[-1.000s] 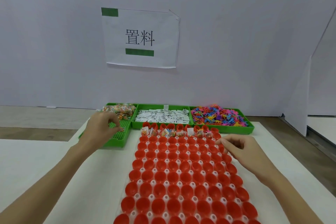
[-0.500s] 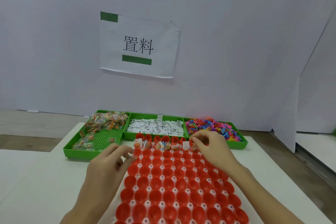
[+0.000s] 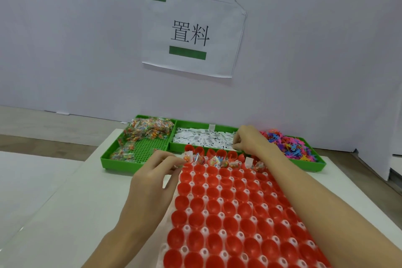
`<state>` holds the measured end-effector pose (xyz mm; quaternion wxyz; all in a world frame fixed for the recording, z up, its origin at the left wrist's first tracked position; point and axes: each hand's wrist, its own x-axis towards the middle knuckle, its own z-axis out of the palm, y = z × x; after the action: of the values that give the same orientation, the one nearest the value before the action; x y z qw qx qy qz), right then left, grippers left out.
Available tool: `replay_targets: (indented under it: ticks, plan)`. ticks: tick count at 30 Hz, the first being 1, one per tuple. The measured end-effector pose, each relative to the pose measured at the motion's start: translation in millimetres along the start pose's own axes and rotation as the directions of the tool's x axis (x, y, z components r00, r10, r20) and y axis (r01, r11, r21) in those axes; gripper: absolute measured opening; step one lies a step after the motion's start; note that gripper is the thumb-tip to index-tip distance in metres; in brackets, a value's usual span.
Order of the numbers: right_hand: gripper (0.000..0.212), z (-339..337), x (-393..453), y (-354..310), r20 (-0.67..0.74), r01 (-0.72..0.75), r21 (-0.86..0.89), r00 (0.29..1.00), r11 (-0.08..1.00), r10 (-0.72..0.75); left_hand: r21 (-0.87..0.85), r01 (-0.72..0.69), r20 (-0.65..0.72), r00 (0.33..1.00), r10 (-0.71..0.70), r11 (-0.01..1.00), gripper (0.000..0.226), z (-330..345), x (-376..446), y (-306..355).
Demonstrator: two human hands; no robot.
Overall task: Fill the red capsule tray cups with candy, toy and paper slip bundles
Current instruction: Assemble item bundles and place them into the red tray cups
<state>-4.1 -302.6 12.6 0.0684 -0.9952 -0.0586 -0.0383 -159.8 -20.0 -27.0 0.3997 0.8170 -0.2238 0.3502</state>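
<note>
The red capsule tray (image 3: 230, 206) lies in front of me with many bare cups. Several cups in a far row hold bundles (image 3: 217, 160) of candy and paper. My left hand (image 3: 152, 180) sits at the tray's far left corner, fingertips pinched together on what looks like a small candy packet. My right hand (image 3: 250, 140) reaches over the tray to the right end of the paper slips (image 3: 202, 139), its curled fingers pinching at a slip. Candy packets (image 3: 148, 129) fill the left green bin and coloured plastic toys (image 3: 289, 144) the right one.
Three green bins (image 3: 134, 166) stand side by side behind the capsule tray, against a white wall with a paper sign (image 3: 191, 32). The white table (image 3: 65, 213) stretches to my left. A white partition (image 3: 391, 115) stands at the right.
My left hand came from the candy bin to the tray's far left corner. My right hand left the tray's far row and reached into the paper slip bin. The view shifted.
</note>
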Motion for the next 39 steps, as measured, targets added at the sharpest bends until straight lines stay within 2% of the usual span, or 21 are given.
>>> replay_targets:
  ticks: [7,12,19,23,27,32,39]
  plan:
    - [0.011,3,-2,1,0.000,-0.019,0.031,1.000,0.999,0.019,0.002,0.000,0.027,1.000,0.000,1.000,0.016,2,-2,4]
    - [0.024,-1,-6,-2,-0.057,-0.015,0.059,0.998,0.998,0.018,0.011,0.003,0.024,1.000,-0.003,1.000,0.016,1,-1,4]
    - [0.014,-3,-6,9,-0.137,-0.075,0.194,0.985,0.978,0.103,-0.023,0.048,0.027,0.999,-0.047,0.999,0.017,1,-1,0]
    - [0.018,1,-8,16,-0.185,-0.098,0.308,0.970,0.946,0.160,-0.021,0.053,0.034,0.998,-0.052,0.998,0.016,0,-1,1]
    - [0.022,0,-17,20,-0.198,-0.049,0.474,0.967,0.879,0.161,-0.047,0.074,0.026,0.997,-0.072,0.996,0.019,-1,1,3]
    - [0.021,6,-30,26,-0.153,-0.048,0.423,0.981,0.905,0.123,-0.048,0.085,0.045,0.996,-0.083,0.995,0.021,0,0,5]
    - [0.020,3,-39,23,-0.185,-0.053,0.446,0.971,0.893,0.150,-0.043,0.105,0.066,0.993,-0.102,0.994,0.020,0,-1,7]
